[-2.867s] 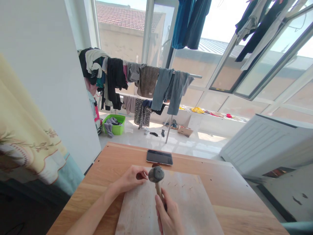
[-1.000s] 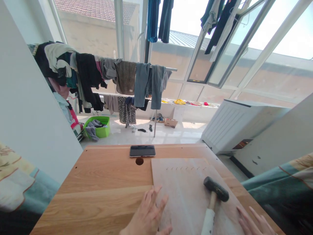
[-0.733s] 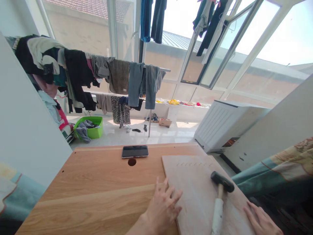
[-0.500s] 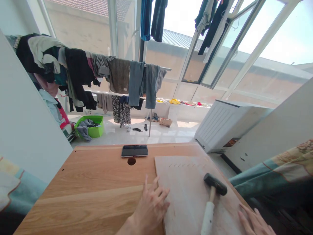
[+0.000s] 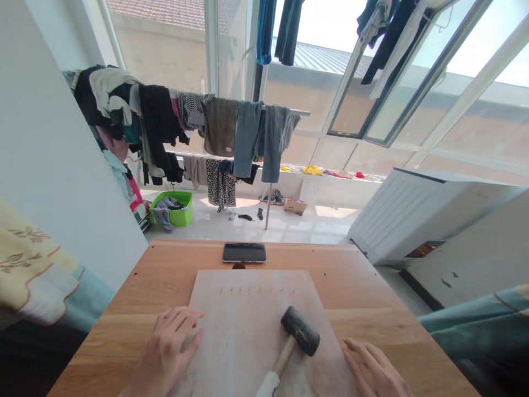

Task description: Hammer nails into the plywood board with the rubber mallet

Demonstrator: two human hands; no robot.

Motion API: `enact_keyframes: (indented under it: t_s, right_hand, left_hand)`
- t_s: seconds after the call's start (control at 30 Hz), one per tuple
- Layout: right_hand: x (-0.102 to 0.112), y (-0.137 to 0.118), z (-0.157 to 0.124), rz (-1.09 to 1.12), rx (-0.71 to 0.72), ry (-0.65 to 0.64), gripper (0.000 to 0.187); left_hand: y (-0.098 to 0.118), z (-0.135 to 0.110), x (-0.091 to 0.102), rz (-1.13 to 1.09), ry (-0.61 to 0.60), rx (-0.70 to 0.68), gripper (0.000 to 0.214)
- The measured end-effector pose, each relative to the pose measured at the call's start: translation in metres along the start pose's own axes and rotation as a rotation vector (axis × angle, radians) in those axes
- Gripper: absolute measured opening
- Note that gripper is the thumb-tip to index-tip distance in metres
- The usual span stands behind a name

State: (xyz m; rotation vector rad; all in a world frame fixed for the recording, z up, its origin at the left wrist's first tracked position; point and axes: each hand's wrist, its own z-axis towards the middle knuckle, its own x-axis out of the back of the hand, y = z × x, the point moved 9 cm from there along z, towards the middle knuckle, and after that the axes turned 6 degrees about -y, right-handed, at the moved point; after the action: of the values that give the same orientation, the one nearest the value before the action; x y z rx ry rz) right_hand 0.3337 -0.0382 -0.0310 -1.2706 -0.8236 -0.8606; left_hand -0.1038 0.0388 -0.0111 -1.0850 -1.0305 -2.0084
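A pale wooden board (image 5: 235, 331) lies flat on the wooden table (image 5: 136, 298) in front of me. Across its far part runs a row of several small nails (image 5: 250, 290) standing up. A mallet (image 5: 301, 331) with a black head and a white-gripped handle rests on the board's right half, untouched. My left hand (image 5: 169, 347) is at the board's left edge, fingers loosely bent and apart, holding nothing. Along the right edge my right hand (image 5: 374, 368) lies with fingers stretched out, its fingertips by the board's side.
A phone (image 5: 244, 252) lies near the table's far edge, beside a dark round hole (image 5: 238, 266). Beyond stand a clothes rack (image 5: 300, 113) with laundry, a green basin (image 5: 182, 212) and a white cabinet-like unit (image 5: 397, 212). Curtains (image 5: 37, 259) hang at both sides.
The board, with the mallet on it, has shifted left to the middle of the table. Both hands have moved left along with it, and the view has turned slightly left.
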Motion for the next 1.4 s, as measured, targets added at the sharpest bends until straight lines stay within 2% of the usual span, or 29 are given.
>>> enact_keyframes:
  t_s: [0.07,0.2,0.33,0.4,0.47,0.53,0.6,0.7,0.8,0.93,1.07,1.13,1.23,1.4]
  right_hand:
    - [0.001,-0.015,0.042,0.139,-0.075,0.043,0.035]
    - [-0.021,-0.058,0.117,0.228,0.008,0.0,0.037]
    - [-0.033,-0.084,0.151,0.215,0.081,-0.129,0.022]
    - [-0.027,-0.09,0.157,0.2,0.093,-0.153,0.022]
    - [-0.022,-0.095,0.16,0.184,0.094,-0.165,0.025]
    - [-0.022,-0.102,0.163,0.165,0.106,-0.199,0.028]
    - [-0.028,-0.112,0.164,0.138,0.13,-0.245,0.027]
    - [-0.035,-0.127,0.165,0.088,0.165,-0.281,0.022]
    - [-0.034,-0.139,0.166,0.051,0.184,-0.268,0.026]
    - [-0.038,-0.149,0.169,0.011,0.199,-0.291,0.024]
    - [-0.051,-0.15,0.174,-0.016,0.197,-0.317,0.022]
    - [-0.055,-0.151,0.174,-0.032,0.199,-0.328,0.022]
    - [-0.056,-0.156,0.172,-0.049,0.21,-0.341,0.026]
    - [-0.043,-0.171,0.17,-0.04,0.213,-0.298,0.032]
  left_hand:
    - [-0.012,0.018,0.001,-0.127,-0.024,0.111,0.02]
    - [-0.017,0.061,-0.014,-0.367,-0.148,0.213,0.033]
    - [-0.015,0.085,-0.043,-0.586,-0.328,0.219,0.033]
    - [-0.015,0.09,-0.052,-0.666,-0.358,0.213,0.031]
    - [-0.02,0.091,-0.054,-0.703,-0.324,0.24,0.032]
    - [-0.025,0.09,-0.055,-0.707,-0.295,0.275,0.036]
    - [-0.024,0.089,-0.058,-0.685,-0.325,0.275,0.038]
    - [-0.014,0.093,-0.063,-0.598,-0.399,0.188,0.036]
    - [-0.007,0.097,-0.066,-0.52,-0.399,0.116,0.034]
    - [-0.004,0.097,-0.069,-0.564,-0.351,0.116,0.032]
    - [-0.001,0.097,-0.057,-0.611,-0.239,0.143,0.032]
    - [0.003,0.099,-0.054,-0.601,-0.222,0.139,0.032]
    - [0.01,0.102,-0.06,-0.531,-0.282,0.11,0.031]
    - [0.019,0.104,-0.071,-0.454,-0.362,0.077,0.03]
